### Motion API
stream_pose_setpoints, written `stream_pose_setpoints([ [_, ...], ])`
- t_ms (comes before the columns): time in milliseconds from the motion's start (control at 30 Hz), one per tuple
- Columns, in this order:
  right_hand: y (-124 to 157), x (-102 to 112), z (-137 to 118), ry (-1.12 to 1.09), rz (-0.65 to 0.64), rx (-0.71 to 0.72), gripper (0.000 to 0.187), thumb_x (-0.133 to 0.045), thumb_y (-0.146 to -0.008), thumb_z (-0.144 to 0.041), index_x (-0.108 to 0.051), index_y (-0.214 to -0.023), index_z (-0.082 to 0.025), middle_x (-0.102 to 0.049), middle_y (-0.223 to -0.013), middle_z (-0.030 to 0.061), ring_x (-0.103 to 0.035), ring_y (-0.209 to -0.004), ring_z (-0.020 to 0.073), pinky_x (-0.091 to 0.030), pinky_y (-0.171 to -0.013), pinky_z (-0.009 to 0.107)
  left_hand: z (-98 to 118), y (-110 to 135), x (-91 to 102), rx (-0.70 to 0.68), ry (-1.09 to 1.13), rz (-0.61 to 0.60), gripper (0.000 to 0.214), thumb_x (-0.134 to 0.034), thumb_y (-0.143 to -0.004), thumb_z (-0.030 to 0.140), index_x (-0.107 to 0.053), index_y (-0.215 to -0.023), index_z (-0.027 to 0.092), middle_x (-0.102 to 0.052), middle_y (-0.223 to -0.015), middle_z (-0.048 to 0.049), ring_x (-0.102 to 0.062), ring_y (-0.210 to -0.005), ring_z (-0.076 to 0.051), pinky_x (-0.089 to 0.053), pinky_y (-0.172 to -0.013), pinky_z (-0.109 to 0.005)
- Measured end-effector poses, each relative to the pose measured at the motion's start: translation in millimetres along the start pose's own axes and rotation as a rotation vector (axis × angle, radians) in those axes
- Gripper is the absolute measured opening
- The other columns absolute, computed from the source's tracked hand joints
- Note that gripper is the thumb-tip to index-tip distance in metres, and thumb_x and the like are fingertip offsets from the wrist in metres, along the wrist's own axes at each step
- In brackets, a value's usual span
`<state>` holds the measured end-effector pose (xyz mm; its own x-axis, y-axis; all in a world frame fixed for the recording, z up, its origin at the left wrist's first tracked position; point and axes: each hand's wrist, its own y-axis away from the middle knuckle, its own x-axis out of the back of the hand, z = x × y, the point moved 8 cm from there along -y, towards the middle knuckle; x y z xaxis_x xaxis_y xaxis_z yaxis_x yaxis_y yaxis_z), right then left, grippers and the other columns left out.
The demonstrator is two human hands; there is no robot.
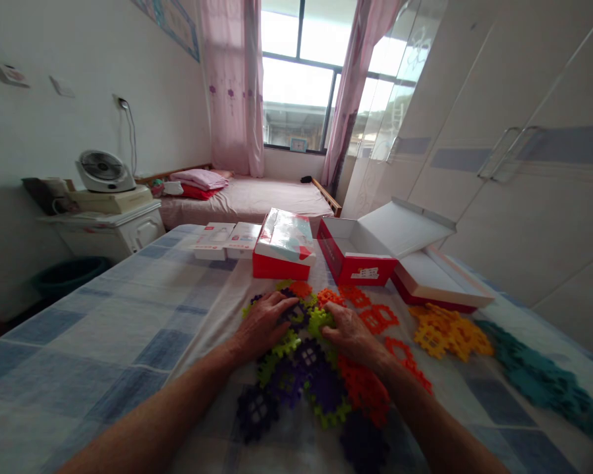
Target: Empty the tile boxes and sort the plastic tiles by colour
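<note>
Both my hands rest on a pile of flat, toothed plastic building tiles (pixel 306 368) in purple, lime green and orange, spread on a blue-checked bed cover. My left hand (pixel 267 322) lies palm down with fingers stretched over purple and green tiles. My right hand (pixel 348 332) curls its fingers over a lime green tile (pixel 320 320) beside the left fingertips. Whether it grips the tile is unclear. More orange tiles (pixel 375 319) lie just beyond the hands.
A heap of yellow-orange tiles (pixel 447 336) and a row of teal tiles (pixel 543 382) lie to the right. Behind the pile stand a closed red box (pixel 282 247), an open red box (pixel 356 253) with its lid (pixel 439 276), and small white boxes (pixel 225 240). Wardrobes line the right wall.
</note>
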<state>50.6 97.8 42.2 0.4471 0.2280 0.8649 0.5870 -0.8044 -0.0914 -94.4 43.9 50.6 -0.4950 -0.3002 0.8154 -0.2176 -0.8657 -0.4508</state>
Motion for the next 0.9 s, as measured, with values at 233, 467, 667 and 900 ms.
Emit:
stream_pose_setpoints([
  [233, 6, 8, -6, -0.128, 0.080, 0.009, 0.023, -0.050, -0.070, -0.016, -0.057, -0.092, -0.017, -0.063, -0.081, 0.0024, -0.055, -0.075, 0.0142, -0.037, -0.067, 0.023, -6, -1, 8.8, 0.067, -0.009, 0.116, 0.039, -0.053, -0.077, 0.014, -0.058, -0.116, 0.020, -0.060, -0.097, -0.0060, -0.057, -0.098, -0.021, -0.048, -0.088, -0.036],
  [467, 9, 24, -12, -0.320, 0.220, 0.003, 0.023, -0.054, -0.072, -0.019, -0.058, -0.094, -0.017, -0.061, -0.078, -0.0001, -0.054, -0.069, 0.0127, -0.038, -0.065, 0.023, 9, 4, 24.9, -0.048, 0.034, 0.263, 0.032, -0.052, -0.086, 0.027, -0.055, -0.117, 0.021, -0.057, -0.117, -0.0077, -0.053, -0.109, -0.021, -0.045, -0.095, -0.038],
  [667, 16, 26, -34, -0.399, 0.270, 0.023, 0.024, -0.057, -0.072, -0.023, -0.059, -0.095, -0.018, -0.062, -0.080, -0.0002, -0.055, -0.072, 0.0133, -0.040, -0.068, 0.024, 16, 7, 33.7, -0.048, 0.064, 0.314, 0.047, -0.057, -0.085, 0.035, -0.045, -0.128, 0.024, -0.053, -0.126, -0.0077, -0.050, -0.117, -0.022, -0.043, -0.099, -0.039],
  [900, 13, 24, -21, -0.447, 0.331, -0.018, 0.025, -0.057, -0.073, -0.025, -0.060, -0.097, -0.018, -0.065, -0.084, 0.0008, -0.057, -0.075, 0.0144, -0.042, -0.071, 0.025, 12, 5, 30.4, -0.046, 0.053, 0.294, 0.040, -0.053, -0.087, 0.033, -0.049, -0.125, 0.024, -0.055, -0.124, -0.0065, -0.051, -0.116, -0.021, -0.043, -0.099, -0.038],
])
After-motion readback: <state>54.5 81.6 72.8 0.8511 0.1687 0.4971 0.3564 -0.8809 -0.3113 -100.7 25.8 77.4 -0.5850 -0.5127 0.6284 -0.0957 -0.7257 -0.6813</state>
